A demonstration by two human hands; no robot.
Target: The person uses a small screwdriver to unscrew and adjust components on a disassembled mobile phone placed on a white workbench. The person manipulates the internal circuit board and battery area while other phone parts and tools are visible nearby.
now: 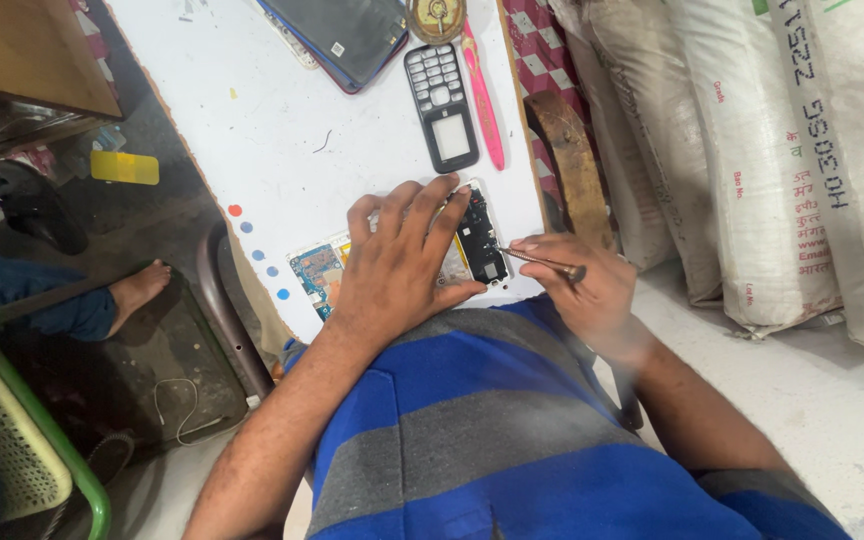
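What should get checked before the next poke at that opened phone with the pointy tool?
1. Opened phone held down: ok, the left hand lies flat across it.
2. Tool in a firm grip: ok, the right hand holds the thin metal tool.
3. Tip on the right spot: cannot tell, it sits at the phone's lower right edge, too small to see.
4. Phone fully on the white table: ok, though close to the near edge.
5. Spare parts out of the way: ok, the keypad cover and pink toothbrush lie farther up.
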